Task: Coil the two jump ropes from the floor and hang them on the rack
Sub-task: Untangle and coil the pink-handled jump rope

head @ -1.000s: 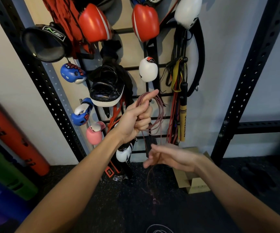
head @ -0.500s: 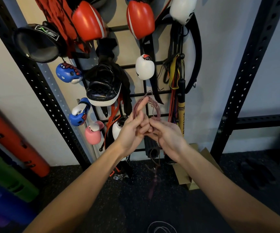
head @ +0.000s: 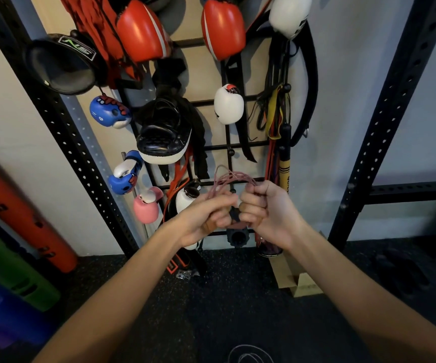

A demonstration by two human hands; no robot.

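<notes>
Step in hand: the first coil is judged to be nearly finished; the thin pink cord jump rope [head: 228,178] is gathered into loops and held up just in front of the black wire-grid wall rack [head: 213,148], not yet hung.
Pink rope: its loops arch above and between the two fists. A dark handle [head: 234,215] is seen in the gap between the hands, and no tail is seen trailing to the black speckled rubber floor [head: 238,297].
Left hand [head: 207,218]: the fingers are curled round the left side of the bundle. Because of blur, it cannot be told exactly how the thumb lies.
Right hand [head: 265,213]: a closed fist is made round the right side of the bundle, knuckles towards the rack, the fingers pressed together.
Second rope: a pale thin cord jump rope [head: 248,355] lies in loose loops on the floor at the bottom edge of the view, well apart from the hands and untouched.
Next move: the bundle would need to be kept clamped in one hand so that the loops are not shed, then lifted and slipped over a free peg or bar among the crowded gloves and straps.
After that: the pale rope is left to be picked up, coiled and hung.
</notes>
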